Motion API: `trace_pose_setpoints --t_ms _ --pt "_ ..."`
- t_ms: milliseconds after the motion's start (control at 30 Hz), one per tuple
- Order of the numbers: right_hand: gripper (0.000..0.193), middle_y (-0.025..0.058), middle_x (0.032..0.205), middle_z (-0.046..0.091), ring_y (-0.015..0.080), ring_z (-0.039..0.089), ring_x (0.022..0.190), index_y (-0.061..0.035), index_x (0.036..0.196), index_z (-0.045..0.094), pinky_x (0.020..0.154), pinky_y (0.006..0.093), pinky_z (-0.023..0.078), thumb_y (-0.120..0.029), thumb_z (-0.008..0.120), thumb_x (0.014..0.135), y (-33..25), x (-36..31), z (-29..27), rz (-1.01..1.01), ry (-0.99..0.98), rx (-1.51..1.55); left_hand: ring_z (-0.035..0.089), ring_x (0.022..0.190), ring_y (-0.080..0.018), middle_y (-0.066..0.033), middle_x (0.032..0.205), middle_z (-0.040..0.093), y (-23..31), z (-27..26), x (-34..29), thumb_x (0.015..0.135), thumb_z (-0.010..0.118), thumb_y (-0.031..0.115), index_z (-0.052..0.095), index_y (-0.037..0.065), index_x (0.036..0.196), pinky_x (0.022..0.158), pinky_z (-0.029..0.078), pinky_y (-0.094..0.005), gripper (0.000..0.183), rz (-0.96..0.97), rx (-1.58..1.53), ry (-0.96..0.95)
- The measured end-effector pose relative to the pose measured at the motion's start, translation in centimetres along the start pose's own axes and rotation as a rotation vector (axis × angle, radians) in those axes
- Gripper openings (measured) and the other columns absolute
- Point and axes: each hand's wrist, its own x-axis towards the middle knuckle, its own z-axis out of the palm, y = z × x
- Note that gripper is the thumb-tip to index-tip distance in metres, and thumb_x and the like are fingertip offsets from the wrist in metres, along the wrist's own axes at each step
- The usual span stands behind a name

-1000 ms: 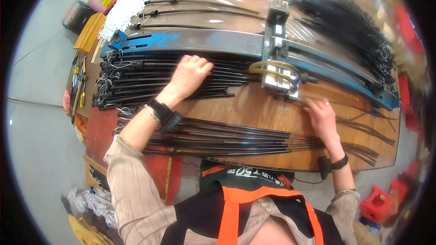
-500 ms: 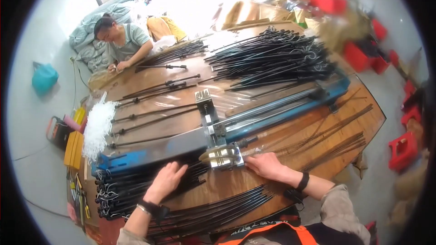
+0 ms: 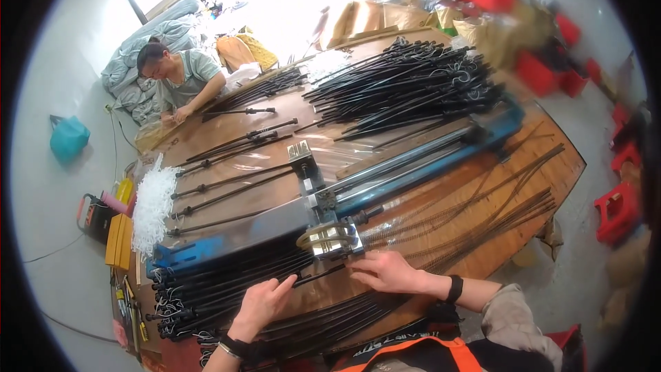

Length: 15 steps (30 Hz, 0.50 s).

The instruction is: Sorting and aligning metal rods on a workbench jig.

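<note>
My left hand [image 3: 261,306] is closed, pinching a slim black rod [image 3: 320,275] between thumb and forefinger. The rod slants up to the right in front of a metal clamp block [image 3: 332,242] with a curved hose on it. My right hand [image 3: 387,272] closes its fingertips around the rod's right end, just below the block. That tip is hidden by the fingers. The block sits on a blue and grey bench fixture [image 3: 237,234] with long rails. Beneath and beside my left hand lie several black rods [image 3: 189,300] with pale loops at their ends.
Thin brownish coiled lengths [image 3: 509,217] lie on the wooden table [image 3: 551,182] at right. A large pile of black rods [image 3: 406,89] covers its far side. White strips [image 3: 153,203] are heaped at left. A co-worker [image 3: 182,79] sits across the table, hands on its edge.
My right hand has come down and left from the block's side to the rod's end. My left hand has moved slightly right and down and now pinches the rod. The view has shifted slightly.
</note>
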Motion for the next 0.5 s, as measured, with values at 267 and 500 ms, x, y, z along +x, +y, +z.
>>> trace_pose_setpoints --t_ms 267,500 --pt "0.019 0.0096 0.081 0.068 0.0297 0.064 0.074 -0.0088 0.099 0.072 0.067 0.0381 0.053 -0.024 0.071 0.088 -0.2 0.1 0.7 -0.070 0.095 0.007 0.056 0.057 -0.0234 -0.0049 0.065 0.050 1.0 -0.8 -0.6 0.085 0.071 0.016 0.065 0.016 0.119 0.052 0.048 -0.0363 0.035 -0.051 0.004 0.013" --pt "0.026 0.0101 0.082 0.069 0.0294 0.065 0.075 -0.0082 0.111 0.070 0.068 0.0380 0.053 -0.023 0.068 0.090 -0.2 -0.5 1.3 -0.031 0.022 0.172 0.056 0.054 -0.0221 -0.0031 0.063 0.050 2.5 -0.6 -0.4 0.085 0.071 0.019 0.067 0.020 0.119 0.049 0.048 -0.0352 0.035 -0.015 -0.036 0.053"
